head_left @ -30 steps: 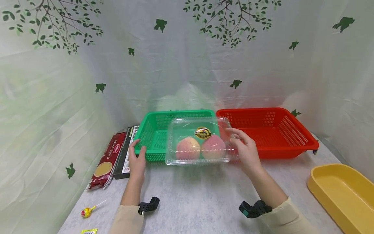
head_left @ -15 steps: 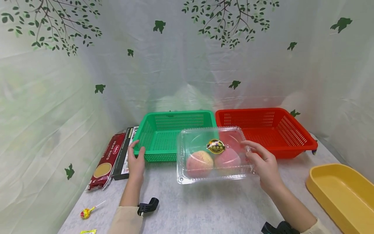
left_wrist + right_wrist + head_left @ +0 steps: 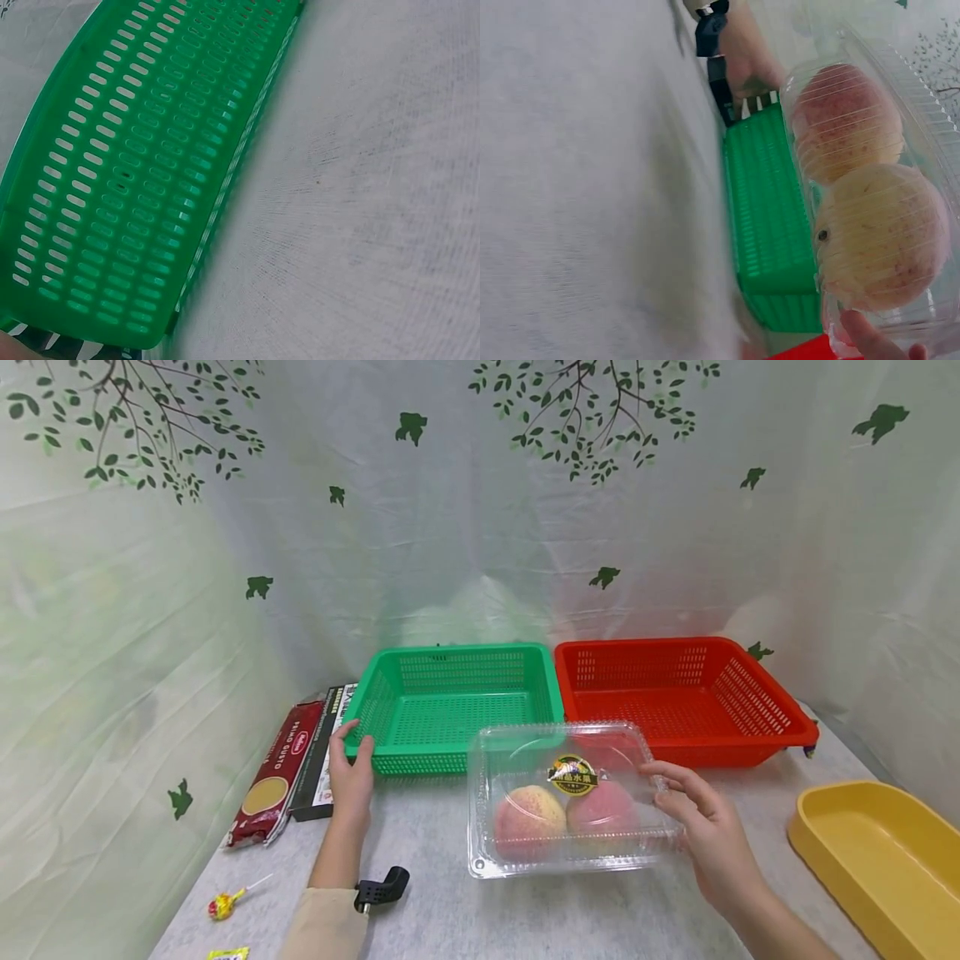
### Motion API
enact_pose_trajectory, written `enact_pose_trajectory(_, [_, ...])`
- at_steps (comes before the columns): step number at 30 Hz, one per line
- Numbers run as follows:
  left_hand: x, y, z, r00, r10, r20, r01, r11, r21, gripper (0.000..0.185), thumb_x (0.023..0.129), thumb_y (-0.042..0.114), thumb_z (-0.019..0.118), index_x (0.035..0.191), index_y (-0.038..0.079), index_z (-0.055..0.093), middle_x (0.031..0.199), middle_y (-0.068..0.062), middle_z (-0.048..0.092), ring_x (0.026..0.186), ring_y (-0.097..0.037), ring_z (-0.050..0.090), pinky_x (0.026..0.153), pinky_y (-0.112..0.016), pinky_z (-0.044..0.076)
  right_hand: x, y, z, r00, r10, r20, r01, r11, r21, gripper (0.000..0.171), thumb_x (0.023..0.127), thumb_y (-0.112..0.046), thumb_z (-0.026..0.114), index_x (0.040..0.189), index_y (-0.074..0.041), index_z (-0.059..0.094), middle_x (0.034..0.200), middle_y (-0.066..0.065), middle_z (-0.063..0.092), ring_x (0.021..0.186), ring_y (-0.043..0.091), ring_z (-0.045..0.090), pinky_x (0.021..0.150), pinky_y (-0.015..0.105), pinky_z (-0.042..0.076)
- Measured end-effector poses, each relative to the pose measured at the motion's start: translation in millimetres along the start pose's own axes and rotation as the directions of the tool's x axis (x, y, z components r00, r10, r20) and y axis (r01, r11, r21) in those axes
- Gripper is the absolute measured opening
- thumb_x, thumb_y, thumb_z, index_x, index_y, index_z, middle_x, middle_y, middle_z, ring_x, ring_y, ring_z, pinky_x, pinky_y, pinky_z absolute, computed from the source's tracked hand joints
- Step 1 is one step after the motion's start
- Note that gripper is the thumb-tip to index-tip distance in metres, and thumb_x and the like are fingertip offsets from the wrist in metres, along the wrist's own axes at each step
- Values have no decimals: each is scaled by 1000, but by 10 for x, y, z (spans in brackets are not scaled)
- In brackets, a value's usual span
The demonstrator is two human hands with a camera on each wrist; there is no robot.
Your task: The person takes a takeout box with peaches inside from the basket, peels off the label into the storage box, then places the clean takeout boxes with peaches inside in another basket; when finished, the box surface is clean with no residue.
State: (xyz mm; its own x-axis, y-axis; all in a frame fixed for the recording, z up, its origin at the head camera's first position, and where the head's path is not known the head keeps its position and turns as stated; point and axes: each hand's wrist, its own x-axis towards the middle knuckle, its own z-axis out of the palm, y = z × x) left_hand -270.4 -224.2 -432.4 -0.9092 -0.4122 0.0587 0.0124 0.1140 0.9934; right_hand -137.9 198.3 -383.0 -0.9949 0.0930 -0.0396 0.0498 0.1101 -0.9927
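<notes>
Right hand [image 3: 708, 827]: fingers curled round the right end of a clear plastic clamshell box [image 3: 566, 797], holding it just in front of the baskets; whether it rests on the table [image 3: 525, 918] or hangs just above it cannot be told. Box is closed, round gold-and-black sticker on the lid, two peaches [image 3: 562, 814] side by side inside. Right wrist view shows the fingertips [image 3: 870, 337] under the box edge, peaches pressed against the ribbed plastic.

Left hand [image 3: 351, 772]: grips the near left corner of the green basket [image 3: 450, 706], thumb on the rim, fingers on the outer wall. Left wrist view shows only that slotted wall [image 3: 135, 187] and bare tablecloth.

Left of the left hand: dark flat box [image 3: 318, 760] touching a red spaghetti packet [image 3: 273, 772]. Nearer than those, a lollipop [image 3: 223, 903].

Beyond the right hand: red basket [image 3: 690, 693], flush against the green one. Right of the right hand: yellow tray [image 3: 885, 860], well apart from the box.
</notes>
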Motion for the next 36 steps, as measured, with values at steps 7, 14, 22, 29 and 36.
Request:
enact_pose_trajectory(7, [-4, -3, 1, 1000, 1, 10, -1, 1000, 22, 47, 105, 30, 46, 151, 28, 34, 167, -1, 18, 154, -23, 14, 126, -53, 17, -57, 202, -21, 1000, 31, -1, -31, 998, -52, 37, 103, -24, 54, 139, -16, 55, 120, -15, 59, 104, -1, 61, 85, 34, 56])
enact_pose_trajectory(14, [6, -30, 35, 997, 66, 30, -68, 997, 41, 54, 106, 34, 44, 155, 23, 25, 167, -8, 17, 154, -28, 14, 126, -54, 14, -76, 353, 9, 1000, -1, -6, 1, 1000, 6, 32, 101, -18, 57, 132, -12, 60, 117, -7, 60, 102, 5, 67, 67, 30, 59])
enact_pose_trajectory(22, [-8, -40, 56, 995, 98, 11, -99, 994, 46, 57, 106, 34, 43, 156, 21, 19, 165, -14, 20, 151, -32, 21, 125, -54, 17, 4, 472, 63, 1000, -4, -12, 4, 1000, 8, 30, 100, -18, 58, 129, -11, 62, 116, -2, 57, 100, 8, 66, 56, 23, 50])
enact_pose_trajectory(29, [4, -51, 68, 995, 99, -2, -99, 995, 24, 58, 106, 34, 44, 156, 24, 18, 164, -13, 20, 150, -31, 23, 125, -52, 19, 72, 547, 88, 999, -26, -27, 25, 1000, -17, 30, 100, -16, 58, 129, -11, 62, 116, -2, 55, 97, 7, 57, 46, 22, 37])
enact_pose_trajectory(36, [-1, -55, 84, 987, 134, -89, -126, 987, 97, 52, 104, 29, 48, 152, 16, 33, 160, -17, 27, 147, -35, 28, 121, -56, 23, 107, 559, 115, 999, -22, -25, 19, 993, -115, 31, 102, -14, 53, 133, -12, 53, 125, 8, 46, 97, 8, 56, 52, 26, 46])
